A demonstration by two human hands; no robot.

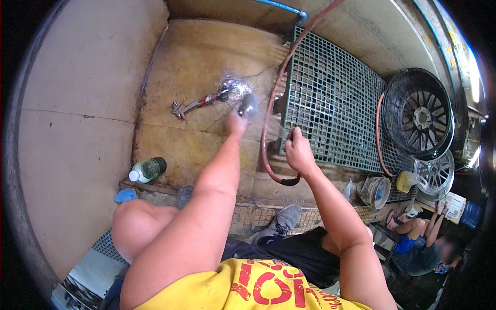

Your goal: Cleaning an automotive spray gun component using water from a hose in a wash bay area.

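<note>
My left hand [235, 121] grips a small silvery metal cup [249, 103], blurred, over the stained board [186, 62]. My right hand [297, 151] is closed on the end of a reddish hose [271, 116], which loops down below it with a black band; a pale spray streaks from it toward the cup. A spray gun [196, 105] with red parts lies on the board left of my left hand, beside a glinting wet splash.
A green grating [336, 98] stands at right, with black [397, 103] and silver [434, 181] wheel rims beyond. A bucket [373, 194] and yellow jug [408, 182] sit below. A bottle [148, 170] lies left. Another person [416, 256] sits at lower right. Walls [77, 77] border the left.
</note>
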